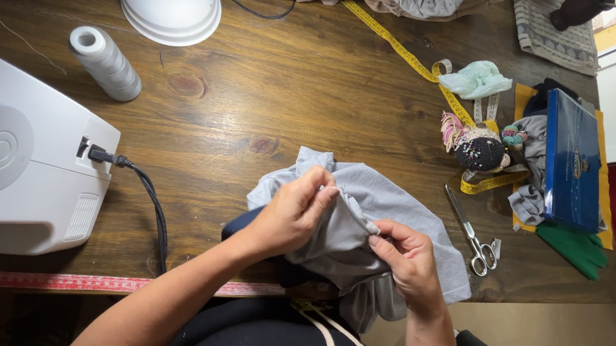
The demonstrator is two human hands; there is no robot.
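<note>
Folding over an edge of grey fabric (385,200) at the near edge of the wooden table (314,87)

Left hand (287,215) pinches a fold with its fingertips; right hand (407,259) grips the cloth just beside it. Looks like prep for stitching, so next probably needs the fold held flat. Scissors (473,239) are near.

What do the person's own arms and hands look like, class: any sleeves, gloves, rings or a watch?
Both forearms are bare up to the frame's edge, with no sleeves in view. The left hand and right hand wear no gloves; no rings, watch or bracelet show. The nails look short and unpainted.
</note>
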